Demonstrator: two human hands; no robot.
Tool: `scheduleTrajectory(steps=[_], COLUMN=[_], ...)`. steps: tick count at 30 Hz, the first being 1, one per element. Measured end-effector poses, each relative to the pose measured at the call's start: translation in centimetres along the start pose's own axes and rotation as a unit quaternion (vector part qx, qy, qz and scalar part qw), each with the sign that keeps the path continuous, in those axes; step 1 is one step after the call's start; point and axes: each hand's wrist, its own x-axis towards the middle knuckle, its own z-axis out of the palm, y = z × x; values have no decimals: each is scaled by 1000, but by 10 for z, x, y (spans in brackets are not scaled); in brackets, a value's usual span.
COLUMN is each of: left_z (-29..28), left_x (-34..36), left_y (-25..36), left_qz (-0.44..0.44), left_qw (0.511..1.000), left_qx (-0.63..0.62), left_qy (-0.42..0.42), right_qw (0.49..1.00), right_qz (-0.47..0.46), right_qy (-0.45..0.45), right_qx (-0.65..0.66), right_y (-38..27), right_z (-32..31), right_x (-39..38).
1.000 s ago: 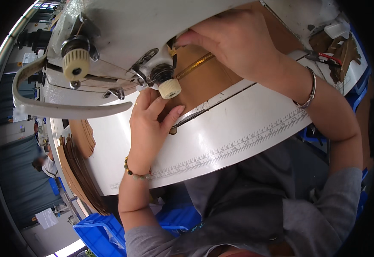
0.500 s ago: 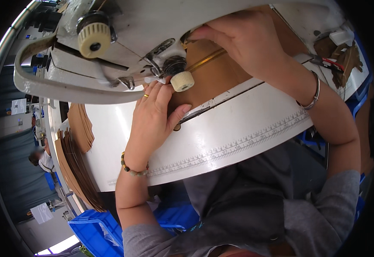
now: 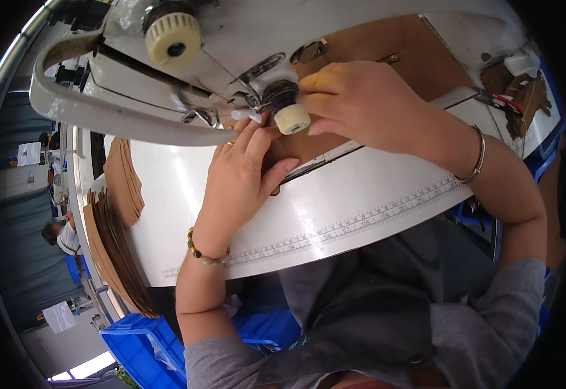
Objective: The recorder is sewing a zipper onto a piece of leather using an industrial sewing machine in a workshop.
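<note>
A brown leather-like piece [image 3: 412, 48] lies on the white sewing machine bed, with a brass-coloured zipper pull [image 3: 393, 58] on it. My left hand [image 3: 241, 165] rests flat on the piece's near left part, thumb spread away; its fingertips go out of sight behind the machine head. My right hand [image 3: 364, 107] lies over the middle of the piece, thumb apart from the fingers, whose tips are partly hidden by the cream tension knob [image 3: 292, 120]. The sewing machine [image 3: 134, 104] head overhangs both hands and hides the needle.
Stacked brown pieces [image 3: 121, 181] lie at the table's left edge, above a blue crate [image 3: 143, 343]. Red-handled snips [image 3: 500, 102] and brown scraps [image 3: 529, 94] lie at the right. A printed ruler [image 3: 347, 230] follows the near edge. Another person [image 3: 66, 236] sits far left.
My right hand has come nearer and down from the far side of the piece, covering the brass zipper teeth seen before. The zipper pull now shows. My left hand stays almost in place.
</note>
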Motion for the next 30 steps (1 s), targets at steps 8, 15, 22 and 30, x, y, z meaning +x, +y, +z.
scheduleTrajectory(steps=[8, 15, 22, 30], left_z=[0, -2, 1, 4], left_x=[2, 4, 5, 5], left_y=[0, 1, -3, -6], left_qz=[0, -20, -2, 6], left_qw=[1000, 999, 1000, 999], left_qx=[-14, -30, -19, -24], left_qy=[10, -6, 7, 33], right_qw=[1000, 1000, 1000, 999], right_qz=[-14, -11, -20, -31], right_qy=[-14, -15, -15, -7], right_qx=[15, 2, 2, -10], right_y=[1, 1, 4, 4], right_z=[11, 13, 15, 14], right_x=[-6, -6, -6, -4])
